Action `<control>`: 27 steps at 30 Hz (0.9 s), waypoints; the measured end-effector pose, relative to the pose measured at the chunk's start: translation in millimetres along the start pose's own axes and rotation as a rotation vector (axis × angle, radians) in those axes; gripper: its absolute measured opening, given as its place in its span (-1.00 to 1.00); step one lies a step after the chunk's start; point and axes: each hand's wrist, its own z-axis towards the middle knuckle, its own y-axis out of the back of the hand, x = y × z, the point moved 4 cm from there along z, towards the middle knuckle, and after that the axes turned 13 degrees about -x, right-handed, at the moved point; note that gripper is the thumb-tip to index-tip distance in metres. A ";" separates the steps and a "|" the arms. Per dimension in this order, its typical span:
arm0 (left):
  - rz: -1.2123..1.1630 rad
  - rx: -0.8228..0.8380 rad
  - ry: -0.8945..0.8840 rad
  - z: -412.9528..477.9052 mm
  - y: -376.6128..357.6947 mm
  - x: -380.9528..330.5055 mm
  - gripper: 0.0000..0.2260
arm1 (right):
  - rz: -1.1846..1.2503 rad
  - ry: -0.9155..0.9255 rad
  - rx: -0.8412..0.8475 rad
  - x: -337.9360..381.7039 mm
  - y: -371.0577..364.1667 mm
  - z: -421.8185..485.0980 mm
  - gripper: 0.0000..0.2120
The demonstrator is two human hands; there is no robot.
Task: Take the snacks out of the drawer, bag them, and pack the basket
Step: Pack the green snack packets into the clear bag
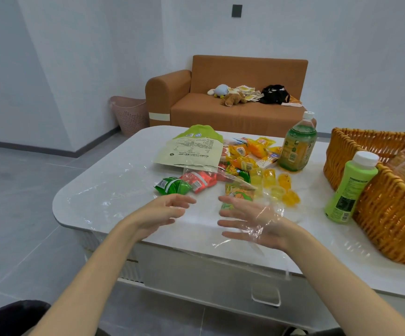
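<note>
Both hands raised over the near edge of the table, palms facing each other

Left hand (165, 209) is spread, fingers loosely curled, empty; right hand (252, 221) is spread with a clear plastic bag (266, 214) draped over it. Beyond lie the snacks (220, 170) on the table (104, 190); the basket (378, 190) stands at far right, a green bottle (349, 187) leaning on it

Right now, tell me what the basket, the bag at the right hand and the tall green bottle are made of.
Basket: woven wicker or rattan, by its orange-brown glossy strands.
Bag: thin clear plastic film, wrinkled and glinting, draped over the right hand.
Tall green bottle: probably opaque plastic, smooth with a printed label and white cap.
</note>
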 end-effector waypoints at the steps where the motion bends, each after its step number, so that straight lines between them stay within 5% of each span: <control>1: -0.031 0.022 -0.006 -4.7 -1.8 -1.0 -0.76 | -0.059 0.007 0.017 -1.9 -4.6 -0.4 -0.68; 9: -0.157 -0.048 0.042 -24.2 -11.1 -4.3 -0.28 | -0.242 0.088 0.180 -9.5 -35.1 -11.2 -0.48; 18: -0.176 -0.113 -0.004 -30.5 -12.1 -16.6 -0.26 | -0.205 0.008 0.398 -31.9 -60.7 -19.2 -0.12; 23: -0.279 -0.179 -0.075 -28.3 -12.9 -23.0 -0.60 | -0.400 0.233 0.113 -26.0 -59.2 -24.8 -0.23; 27: -0.470 -0.266 -0.041 -27.9 -14.1 -24.1 -0.65 | -0.397 0.410 -0.125 -23.3 -59.2 -26.5 -0.12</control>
